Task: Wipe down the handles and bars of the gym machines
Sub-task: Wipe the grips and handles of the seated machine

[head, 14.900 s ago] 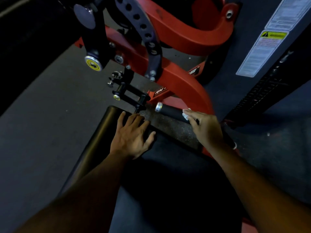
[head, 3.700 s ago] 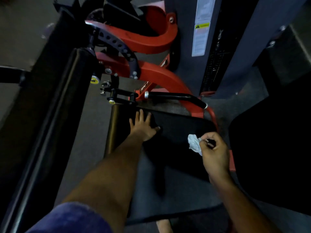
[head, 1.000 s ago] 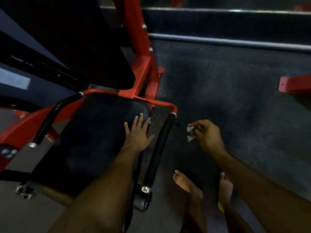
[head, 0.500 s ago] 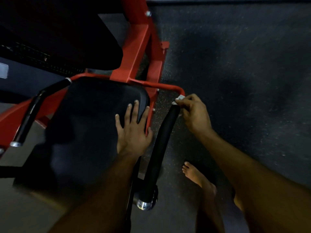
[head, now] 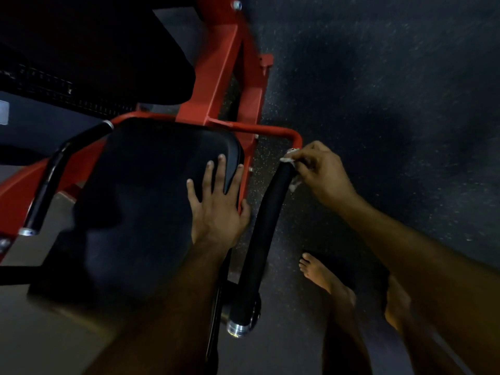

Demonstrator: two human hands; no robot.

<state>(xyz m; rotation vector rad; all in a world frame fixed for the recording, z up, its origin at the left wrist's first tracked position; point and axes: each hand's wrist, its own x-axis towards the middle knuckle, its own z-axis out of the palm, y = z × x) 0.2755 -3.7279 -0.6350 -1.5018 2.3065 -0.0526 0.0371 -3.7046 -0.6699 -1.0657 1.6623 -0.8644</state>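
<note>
A black padded handle (head: 263,231) with a silver end cap runs along the right side of the machine's black seat pad (head: 151,201). My right hand (head: 322,173) grips a small white wipe (head: 290,158) and presses it against the handle's top end, just below the red frame bend (head: 296,138). My left hand (head: 216,204) lies flat with spread fingers on the seat pad's right edge, holding nothing. A second black handle (head: 50,180) sits on the seat's left side.
The red machine frame (head: 216,87) rises behind the seat, with a dark back pad (head: 94,50) above it. Dark speckled rubber floor (head: 392,90) fills the right. My bare feet (head: 324,280) stand on the floor right of the handle.
I turned from the seat's left handle to its right handle. My right hand carried the wipe over to the handle's top end and now presses it there. My left hand stays on the seat.
</note>
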